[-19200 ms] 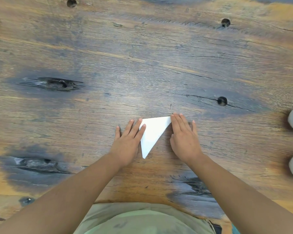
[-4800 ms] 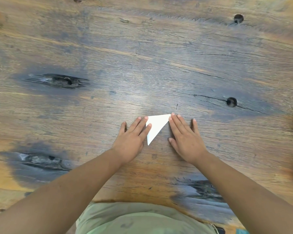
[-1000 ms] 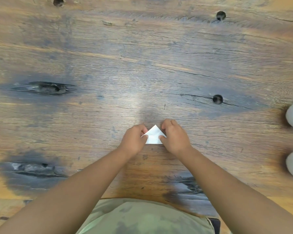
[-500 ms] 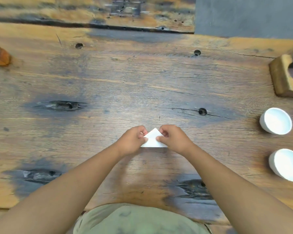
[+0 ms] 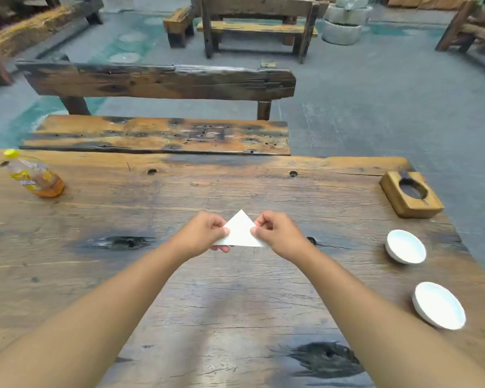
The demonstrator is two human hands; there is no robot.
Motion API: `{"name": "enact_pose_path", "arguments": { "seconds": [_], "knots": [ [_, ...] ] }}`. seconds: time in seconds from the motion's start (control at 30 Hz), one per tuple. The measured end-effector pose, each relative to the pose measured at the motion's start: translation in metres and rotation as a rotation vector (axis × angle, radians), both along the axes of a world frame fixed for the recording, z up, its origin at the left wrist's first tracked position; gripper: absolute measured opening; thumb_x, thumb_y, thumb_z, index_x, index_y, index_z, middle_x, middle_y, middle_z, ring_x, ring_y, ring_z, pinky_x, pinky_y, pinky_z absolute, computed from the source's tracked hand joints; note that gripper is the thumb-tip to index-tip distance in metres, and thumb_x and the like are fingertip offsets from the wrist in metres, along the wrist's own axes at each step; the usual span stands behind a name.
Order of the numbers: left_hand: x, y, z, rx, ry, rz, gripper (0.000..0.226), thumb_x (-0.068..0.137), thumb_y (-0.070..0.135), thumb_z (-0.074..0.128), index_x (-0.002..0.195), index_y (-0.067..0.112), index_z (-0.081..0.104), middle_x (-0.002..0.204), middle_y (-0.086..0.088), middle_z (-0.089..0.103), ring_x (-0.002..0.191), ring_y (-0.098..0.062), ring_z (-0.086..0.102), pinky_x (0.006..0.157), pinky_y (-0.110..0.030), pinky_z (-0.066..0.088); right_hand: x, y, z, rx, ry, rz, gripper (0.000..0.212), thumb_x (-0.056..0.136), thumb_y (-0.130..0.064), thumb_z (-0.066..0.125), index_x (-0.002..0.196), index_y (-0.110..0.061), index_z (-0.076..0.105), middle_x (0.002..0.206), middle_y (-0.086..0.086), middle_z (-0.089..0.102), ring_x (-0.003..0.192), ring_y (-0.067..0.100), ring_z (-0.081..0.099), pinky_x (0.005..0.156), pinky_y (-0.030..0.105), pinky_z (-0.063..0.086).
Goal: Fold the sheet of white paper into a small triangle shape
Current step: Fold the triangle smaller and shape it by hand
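Our left hand [image 5: 200, 233] pinches the left corner of the folded white paper [image 5: 241, 229] between thumb and curled fingers, and our right hand [image 5: 277, 233] pinches the right corner the same way, so both hands are closed on the sheet. The paper is a small triangle with its apex pointing away from us, held between the hands over the middle of the wooden table [image 5: 235, 303]. We cannot tell whether its lower edge touches the wood. We judge the folding to be essentially done, with at most a last crease to firm up. The risk from here lies in the layers. With a grip only at the two corners, the folds could spring open or slide out of line if either pinch loosens, and pulling the corners apart could bow the triangle or tear a crease. Setting it down on the rough, cracked planks could snag a point. Our room to move is the stretch of wood under and ahead of the hands. The far white bowl [image 5: 405, 246] and the near white bowl [image 5: 438, 305] sit well apart to the right, close to the table's right edge. A hollowed wooden block [image 5: 410, 194] sits at the far right corner and a yellow-capped bottle [image 5: 35, 177] at the far left. A bench [image 5: 157, 134] stands beyond the far edge.
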State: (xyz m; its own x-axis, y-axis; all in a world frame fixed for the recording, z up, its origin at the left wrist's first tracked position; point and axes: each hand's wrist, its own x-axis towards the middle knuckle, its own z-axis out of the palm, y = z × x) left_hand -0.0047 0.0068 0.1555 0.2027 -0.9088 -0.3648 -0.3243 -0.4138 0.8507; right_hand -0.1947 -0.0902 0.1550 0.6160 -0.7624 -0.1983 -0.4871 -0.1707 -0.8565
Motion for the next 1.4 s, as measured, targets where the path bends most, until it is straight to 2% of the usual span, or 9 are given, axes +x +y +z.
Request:
{"name": "enact_pose_path", "arguments": {
  "seconds": [0.2,0.33,0.5,0.6,0.77,0.87,0.93,1.1,1.4],
  "knots": [
    [-0.002,-0.013,0.060,-0.131,-0.018,0.015,0.007,0.096,0.012,0.062,0.092,0.007,0.061,0.075,-0.003,0.076,0.072,-0.025,0.075,0.059,-0.025,0.054,-0.005,-0.009,0.065,-0.110,-0.062,0.009,0.013,0.089,-0.018,0.067,0.079,-0.018,0.059,0.068,-0.002,0.056,0.055,0.007,0.044,0.053,0.024,0.034],
    [-0.005,-0.018,0.099,-0.242,-0.061,0.015,0.007,0.095,0.013,0.063,0.089,0.009,0.060,0.076,-0.005,0.076,0.071,-0.025,0.075,0.062,-0.029,0.057,-0.006,-0.013,0.107,-0.211,-0.104,-0.009,0.013,0.089,-0.016,0.066,0.079,-0.016,0.060,0.070,0.000,0.058,0.057,0.009,0.045,0.055,0.025,0.036],
    [-0.003,-0.021,0.151,-0.382,-0.151,0.037,0.007,0.094,0.016,0.065,0.088,0.014,0.065,0.078,0.001,0.075,0.069,-0.019,0.075,0.052,-0.021,0.052,-0.007,-0.015,0.159,-0.318,-0.150,-0.034,0.013,0.090,-0.019,0.066,0.081,-0.011,0.061,0.068,0.001,0.058,0.059,0.012,0.047,0.058,0.028,0.038],
    [-0.001,-0.022,0.181,-0.476,-0.172,0.044,0.010,0.094,0.013,0.065,0.085,0.012,0.065,0.073,0.000,0.074,0.067,-0.018,0.074,0.053,-0.021,0.052,-0.003,-0.016,0.191,-0.395,-0.198,-0.062,0.016,0.088,-0.018,0.068,0.075,-0.016,0.060,0.064,-0.004,0.055,0.056,0.009,0.044,0.057,0.027,0.035],
    [0.006,-0.025,0.234,-0.607,-0.314,0.094,0.013,0.092,0.014,0.067,0.079,0.014,0.068,0.065,0.005,0.064,0.050,0.002,0.057,0.048,-0.015,0.044,0.008,-0.020,0.241,-0.510,-0.248,-0.056,0.019,0.087,-0.020,0.068,0.070,-0.021,0.060,0.066,-0.003,0.055,0.062,0.012,0.047,0.062,0.031,0.038],
    [0.010,-0.024,0.267,-0.658,-0.410,0.114,0.012,0.091,0.019,0.069,0.082,0.011,0.071,0.065,0.006,0.062,0.047,0.004,0.049,0.046,-0.010,0.038,0.016,-0.025,0.269,-0.559,-0.278,-0.068,0.014,0.087,-0.023,0.068,0.074,-0.019,0.063,0.067,-0.002,0.058,0.063,0.012,0.048,0.063,0.032,0.039],
    [0.012,-0.023,0.287,-0.690,-0.417,0.104,0.013,0.092,0.020,0.068,0.086,0.009,0.072,0.067,0.004,0.061,0.049,0.003,0.048,0.049,-0.012,0.039,0.020,-0.028,0.287,-0.559,-0.316,-0.078,0.015,0.087,-0.024,0.069,0.074,-0.019,0.064,0.066,-0.003,0.058,0.061,0.012,0.047,0.061,0.031,0.039],
    [0.020,-0.020,0.324,-0.736,-0.448,0.127,0.008,0.091,0.025,0.069,0.088,0.018,0.072,0.081,0.002,0.068,0.071,-0.008,0.058,0.065,-0.024,0.047,0.025,-0.030,0.325,-0.591,-0.374,-0.092,0.012,0.087,-0.028,0.071,0.077,-0.021,0.067,0.074,-0.002,0.065,0.068,0.012,0.055,0.064,0.029,0.045],
    [0.026,-0.021,0.333,-0.784,-0.459,0.148,0.008,0.091,0.031,0.069,0.084,0.027,0.071,0.080,0.009,0.069,0.074,-0.004,0.062,0.063,-0.017,0.044,0.026,-0.025,0.338,-0.611,-0.380,-0.096,0.009,0.089,-0.026,0.070,0.082,-0.021,0.068,0.083,0.005,0.068,0.078,0.018,0.061,0.074,0.036,0.053]
  ]
}}
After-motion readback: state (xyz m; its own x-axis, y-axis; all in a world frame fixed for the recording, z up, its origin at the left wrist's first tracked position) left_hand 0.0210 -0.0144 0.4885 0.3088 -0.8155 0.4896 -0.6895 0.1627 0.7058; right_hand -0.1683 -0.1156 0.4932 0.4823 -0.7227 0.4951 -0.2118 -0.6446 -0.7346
